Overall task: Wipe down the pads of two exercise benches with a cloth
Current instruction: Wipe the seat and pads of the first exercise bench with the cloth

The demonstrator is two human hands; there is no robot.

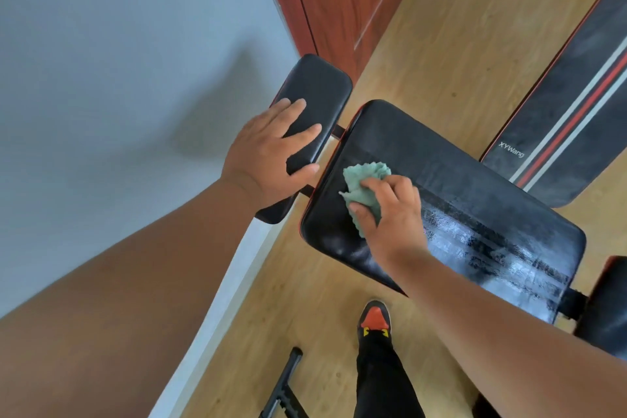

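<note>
Now my right hand (390, 214) pinches the green cloth (364, 187) at the main pad's (475, 200) near-left end; its long axis runs away rightward. My left hand (271, 153) rests flat on the small pad (315, 85).

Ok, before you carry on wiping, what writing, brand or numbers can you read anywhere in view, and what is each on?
"XYWang": white letters on the near end of the striped bench pad, beside its red and grey stripes.
No other text can be read: none shows on the large black pad, the small pad, the green cloth or the shoe.
</note>
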